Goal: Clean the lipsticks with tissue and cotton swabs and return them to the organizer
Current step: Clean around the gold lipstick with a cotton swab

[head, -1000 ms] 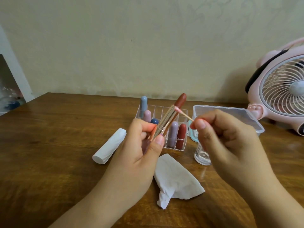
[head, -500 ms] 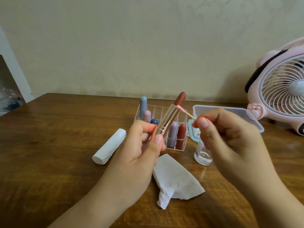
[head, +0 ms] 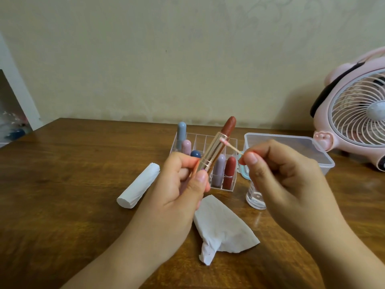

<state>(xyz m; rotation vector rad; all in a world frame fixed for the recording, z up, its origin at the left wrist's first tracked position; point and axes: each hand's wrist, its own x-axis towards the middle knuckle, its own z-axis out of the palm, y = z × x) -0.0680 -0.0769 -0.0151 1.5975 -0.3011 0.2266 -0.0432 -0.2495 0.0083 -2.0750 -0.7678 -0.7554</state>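
My left hand [head: 179,190] grips an open lipstick [head: 216,147] with a gold tube and a dark red bullet, tilted up to the right above the table. Between thumb and fingers my right hand [head: 285,174] pinches a cotton swab [head: 231,145]. Its pink-stained tip touches the rim of the gold tube just under the bullet. Behind the hands stands a clear organizer [head: 230,185] holding several capped lipsticks. A crumpled white tissue [head: 223,226] lies on the table below my hands.
A white tissue roll [head: 138,188] lies left of the organizer. A clear plastic box [head: 291,142] and a small clear bottle [head: 255,199] stand to the right. A pink fan [head: 354,113] is at the far right, on the wooden table [head: 62,195].
The lipstick has been raised slightly. The swab tip has slid a little along the tube's rim near the bullet. Both hands keep their hold.
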